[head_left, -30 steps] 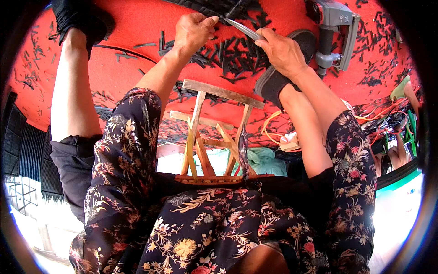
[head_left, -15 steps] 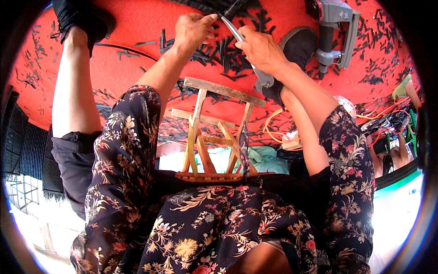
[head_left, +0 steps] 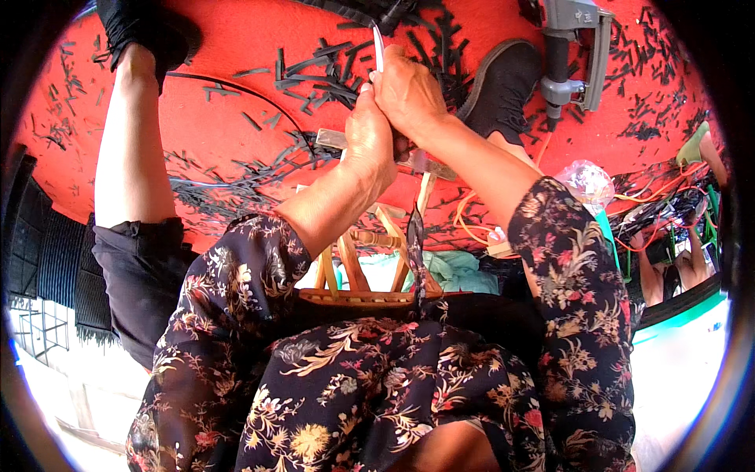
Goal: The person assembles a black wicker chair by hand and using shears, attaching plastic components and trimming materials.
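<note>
My right hand is closed round a pointed, silver-bladed hand tool, its tip directed away from me over the red carpet. Its handle is hidden in my grip, so I cannot tell its exact kind. Against the underside of that hand presses my left hand, with the thumb up and the other fingers curled out of sight; what they hold, if anything, is hidden. Both hands hover above the wooden frame. Beyond the blade lie many short black strips.
A grey pneumatic nail gun stands at the far right, next to my black shoe. Orange hose and a clear plastic bag lie nearer. Black slatted panels stand at left. Another person's legs show at right.
Both hands have drawn nearer to me and come together. The blade has swung to point almost straight away, and its handle is now covered by my hands.
</note>
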Demonstrator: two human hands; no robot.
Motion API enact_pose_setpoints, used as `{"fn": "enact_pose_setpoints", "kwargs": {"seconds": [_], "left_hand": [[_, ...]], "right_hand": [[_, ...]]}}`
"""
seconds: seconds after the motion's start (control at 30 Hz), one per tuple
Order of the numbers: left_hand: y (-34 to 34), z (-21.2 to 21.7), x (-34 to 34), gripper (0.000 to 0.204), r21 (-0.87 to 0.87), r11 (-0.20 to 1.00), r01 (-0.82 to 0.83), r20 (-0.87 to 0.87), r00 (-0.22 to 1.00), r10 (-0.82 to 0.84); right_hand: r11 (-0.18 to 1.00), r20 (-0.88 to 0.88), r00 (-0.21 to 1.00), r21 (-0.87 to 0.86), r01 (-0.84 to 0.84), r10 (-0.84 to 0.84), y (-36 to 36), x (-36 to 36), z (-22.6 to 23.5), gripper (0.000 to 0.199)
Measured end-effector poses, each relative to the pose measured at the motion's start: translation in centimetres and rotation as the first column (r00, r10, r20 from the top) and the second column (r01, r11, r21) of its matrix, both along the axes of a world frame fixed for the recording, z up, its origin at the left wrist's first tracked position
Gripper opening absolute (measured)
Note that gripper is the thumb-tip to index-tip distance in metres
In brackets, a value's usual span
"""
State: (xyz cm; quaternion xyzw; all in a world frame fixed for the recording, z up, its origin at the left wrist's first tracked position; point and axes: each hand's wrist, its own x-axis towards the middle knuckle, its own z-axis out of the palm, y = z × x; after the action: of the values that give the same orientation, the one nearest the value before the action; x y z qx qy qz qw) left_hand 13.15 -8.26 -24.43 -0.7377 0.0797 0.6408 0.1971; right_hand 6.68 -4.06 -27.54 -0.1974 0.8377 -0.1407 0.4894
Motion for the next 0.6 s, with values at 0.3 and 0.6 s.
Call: {"fn": "enact_pose_setpoints", "kwargs": {"seconds": [0.3,0.6], "left_hand": [[-1.6,-0.6,1.0,0.051,-0.059,0.98,0.188,-0.011,0.982,-0.189],[-2.0,-1.2,2.3,0.049,-0.073,0.989,0.131,-0.101,0.985,-0.138]], "right_hand": [[0.964,-0.211,0.941,0.069,-0.255,0.264,6.1,-7.6,1.2,0.044],[0.951,-0.661,0.75,0.253,0.176,0.037,15.3,-15.3,0.0,0.082]]}}
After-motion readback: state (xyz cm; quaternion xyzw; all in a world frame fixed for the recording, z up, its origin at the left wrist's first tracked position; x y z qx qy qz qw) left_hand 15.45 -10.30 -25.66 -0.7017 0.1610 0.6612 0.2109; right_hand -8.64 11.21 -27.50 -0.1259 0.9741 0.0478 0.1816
